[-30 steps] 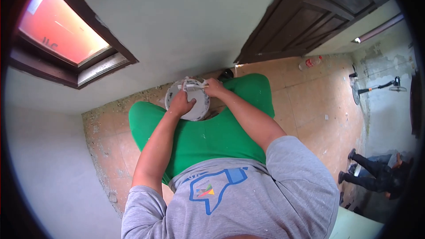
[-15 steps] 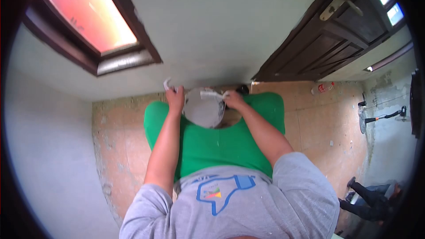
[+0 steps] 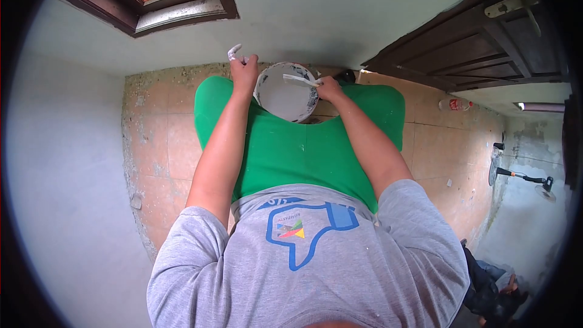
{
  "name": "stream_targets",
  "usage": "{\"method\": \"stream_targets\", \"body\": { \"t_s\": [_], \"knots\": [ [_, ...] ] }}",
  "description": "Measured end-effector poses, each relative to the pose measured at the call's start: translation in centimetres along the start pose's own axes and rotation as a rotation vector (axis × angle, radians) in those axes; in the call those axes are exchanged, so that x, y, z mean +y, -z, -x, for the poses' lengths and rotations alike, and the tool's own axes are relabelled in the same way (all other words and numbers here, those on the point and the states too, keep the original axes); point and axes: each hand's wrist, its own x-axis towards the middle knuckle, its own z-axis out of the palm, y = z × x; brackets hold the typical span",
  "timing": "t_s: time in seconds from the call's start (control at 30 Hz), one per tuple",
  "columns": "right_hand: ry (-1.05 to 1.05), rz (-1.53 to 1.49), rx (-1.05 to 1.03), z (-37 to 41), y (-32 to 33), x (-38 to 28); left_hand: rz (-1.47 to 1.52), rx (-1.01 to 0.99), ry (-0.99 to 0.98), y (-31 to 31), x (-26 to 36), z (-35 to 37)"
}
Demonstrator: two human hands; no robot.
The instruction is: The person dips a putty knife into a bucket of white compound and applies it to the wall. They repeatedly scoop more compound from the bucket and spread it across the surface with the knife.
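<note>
- Bucket (image 3: 311, 111) of pale paste, smeared rim, on floor between the spread knees of the green trousers (image 3: 288, 152).
- Dark object (image 3: 345, 77), identity unclear, crowds in behind the right knee, near the wall (image 3: 303, 12).
- Brown panelled door (image 3: 449, 48) and plastic bottle (image 3: 455, 104) to the right; framed window (image 3: 176, 15) upper left; another person (image 3: 495, 291) lower right.
- Left hand (image 3: 245, 74): arm extended, just left of bucket, fingers closed round a white-coated curved tool (image 3: 235, 53), exact type unclear.
- Right hand (image 3: 330, 88): at bucket's right rim, fingers closed on a pale flat strip (image 3: 296, 78) pointing left over the paste.
- Versus 1.0 s ago: left hand has moved from over the bucket to its left; right hand's strip still over the bucket.
</note>
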Motion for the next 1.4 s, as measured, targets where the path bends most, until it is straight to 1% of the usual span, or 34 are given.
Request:
{"method": "stream_targets", "body": {
  "t_s": [0.07,0.13,0.27,0.33,0.37,0.43,0.47,0.53,0.57,0.63,0.8,0.87,0.93,0.97,1.03,1.07,1.13,1.17,1.23,1.27,1.3,1.33,1.37,1.4],
  "knots": [
    [0.005,0.005,-0.019,-0.5,-0.7,0.5,0.010,-0.008,0.003,0.1,-0.1,-0.1],
    [0.069,0.023,-0.018,-0.7,-1.1,0.7,0.024,-0.011,0.006,0.2,-0.3,-0.2],
    [0.067,0.039,0.001,-0.9,-1.3,1.1,0.014,0.009,-0.005,-0.3,-1.0,-0.8],
    [0.163,0.046,0.006,-0.5,-0.8,0.9,0.004,0.009,-0.007,-0.5,-1.1,-0.9],
    [0.160,0.046,0.003,-0.3,-0.8,0.8,-0.001,0.004,-0.016,-0.6,-1.2,-0.9],
    [0.189,0.140,-0.063,-0.5,-1.2,1.2,-0.007,-0.004,-0.019,-0.8,-0.9,-0.8],
    [0.186,0.139,-0.067,-0.5,-1.6,1.4,0.002,-0.017,-0.003,-0.9,-0.8,-0.7],
    [0.205,0.278,-0.165,-1.0,-3.4,2.5,0.009,-0.029,0.019,-1.0,-1.1,-0.6],
    [0.201,0.275,-0.170,-1.3,-4.3,3.0,0.011,-0.040,0.022,-1.1,-1.4,-0.8],
    [0.201,0.418,-0.235,-1.9,-5.3,3.3,0.013,-0.051,0.024,-1.4,-1.6,-0.7],
    [0.249,0.541,-0.299,-2.7,-7.5,4.7,-0.054,-0.048,-0.001,-1.5,-1.1,0.2],
    [0.266,0.582,-0.316,-3.0,-7.7,4.8,-0.047,-0.058,0.009,-1.1,-1.0,0.2],
    [0.209,0.674,-0.432,-2.1,-6.1,2.8,-0.038,-0.069,0.014,-0.8,-1.3,0.0],
    [0.212,0.676,-0.429,-1.9,-5.6,2.4,-0.040,-0.051,0.027,-0.5,-1.4,-0.1],
    [0.092,0.483,-0.363,-2.8,-5.6,3.2,-0.043,-0.035,0.028,0.0,-2.4,-0.6],
    [0.098,0.480,-0.350,-3.5,-5.5,3.6,-0.039,-0.024,0.032,0.1,-3.1,-0.9],
    [-0.037,0.176,-0.222,-4.8,-5.2,4.4,-0.032,-0.013,0.012,0.4,-3.0,-1.6],
    [-0.027,0.170,-0.203,-5.3,-4.6,4.4,0.028,0.004,0.054,0.6,-2.5,-1.5],
    [-0.058,0.079,-0.073,-5.1,-2.7,3.6,0.147,0.070,0.128,0.8,-1.5,-1.4],
    [-0.023,-0.061,-0.056,-5.0,-2.1,3.5,0.209,0.118,0.156,0.7,-0.9,-1.5],
    [0.022,-0.199,-0.032,-4.9,-1.3,3.5,0.213,0.106,0.192,1.1,-1.7,-1.9],
    [0.040,-0.226,-0.019,-3.1,1.2,1.0,0.223,0.089,0.219,1.5,-2.6,-2.8],
    [0.059,-0.282,-0.013,-2.1,3.1,-0.6,0.284,0.098,0.262,1.4,-2.3,-2.9],
    [0.097,-0.463,-0.011,-2.6,3.3,-0.6,0.322,0.110,0.280,1.2,-1.6,-2.8]
  ]
}}
